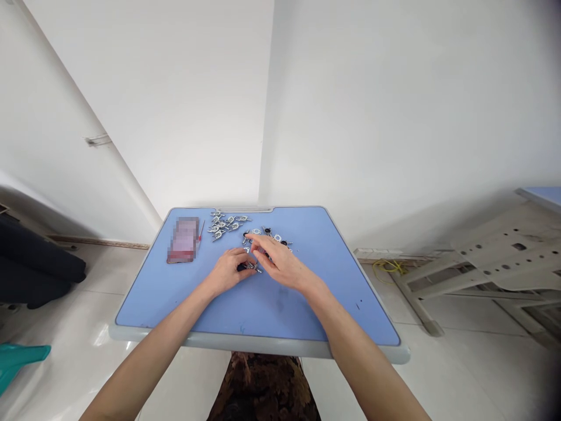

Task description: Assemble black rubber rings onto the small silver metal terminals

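Note:
My left hand (228,271) is closed around a small metal part (253,267) with a thin pin sticking out to the right, just above the blue tabletop. Something dark shows between the fingers; the rest of the part is hidden by them. My right hand (280,260) is beside it, fingers stretched out and apart over loose pieces. Its index fingertip is close to a small black-topped metal piece (245,235). Around the hand lie flat metal plates (256,231) with holes, and black knobs with pins (267,231), partly covered by the hand.
Several similar metal parts (219,224) are grouped at the back left of the blue table (210,313). Left of them lie a blurred-out phone-like object (183,240) and a thin tool (200,237) with a red bit. A white wall (372,117) stands behind; another desk (491,263) is right.

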Demonstrator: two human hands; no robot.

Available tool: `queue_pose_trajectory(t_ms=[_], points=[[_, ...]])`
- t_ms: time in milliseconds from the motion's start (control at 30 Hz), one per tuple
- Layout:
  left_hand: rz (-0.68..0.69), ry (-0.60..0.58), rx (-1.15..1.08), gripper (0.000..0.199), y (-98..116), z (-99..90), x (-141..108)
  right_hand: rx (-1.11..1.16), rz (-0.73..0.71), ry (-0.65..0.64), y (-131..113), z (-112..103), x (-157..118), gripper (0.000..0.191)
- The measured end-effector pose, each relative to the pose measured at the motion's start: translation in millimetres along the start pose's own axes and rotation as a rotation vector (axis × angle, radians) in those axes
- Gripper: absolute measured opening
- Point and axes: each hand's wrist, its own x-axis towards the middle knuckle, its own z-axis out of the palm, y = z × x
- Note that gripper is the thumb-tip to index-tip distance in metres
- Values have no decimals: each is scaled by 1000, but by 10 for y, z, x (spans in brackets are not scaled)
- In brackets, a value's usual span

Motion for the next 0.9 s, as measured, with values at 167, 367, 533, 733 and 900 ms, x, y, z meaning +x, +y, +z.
queue_pose_trajectory(t_ms=[167, 367, 533, 733, 900], points=[[-4, -1, 4, 15, -4, 3, -3, -24, 14, 15, 30, 24, 8, 37], [-1, -4, 19, 14, -2, 3, -5, -60, 35, 36, 10, 18, 7, 27], [-10, -9, 24, 14, 18, -8, -8, -24, 30, -12, 6, 21, 3, 32], [-9, -20, 31, 13, 19, -11, -13, -89, 119, 190, 77, 120, 27, 16], [-23, -30, -1, 14, 14, -32, -11, -66, 229, 228, 63, 20, 15, 22]])
